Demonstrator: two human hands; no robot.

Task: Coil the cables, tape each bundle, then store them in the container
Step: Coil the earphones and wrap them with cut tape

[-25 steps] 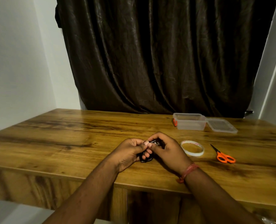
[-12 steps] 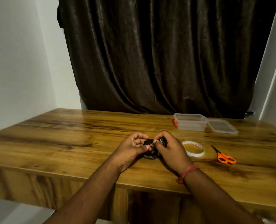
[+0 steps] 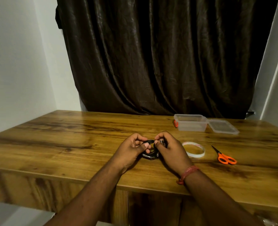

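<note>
Both hands meet over the middle of the table (image 3: 70, 144), near its front edge. His left hand (image 3: 130, 150) is curled around the left side of a small black cable coil (image 3: 149, 155), thumb pressed across the loop and fingers tucked behind it. His right hand (image 3: 169, 150) pinches the top of the same coil, thumb and forefinger closed on it where a small metal plug end shows against the knuckles. The coil sits low between the two palms; whether its bottom touches the wood I cannot tell. A red thread band (image 3: 188, 173) circles the right wrist.

Taking the coil as the mark: the tape roll (image 3: 194, 150) lies flat on the table just to its right, close beside the right hand. Farther right of that lie the orange-handled scissors (image 3: 224, 156), blades pointing away from him and to the left. Beyond the coil and to the right, toward the dark curtain (image 3: 159, 54), stands the clear container (image 3: 190, 123), open, with its lid (image 3: 223, 126) lying on the table at its right side, touching it.
</note>
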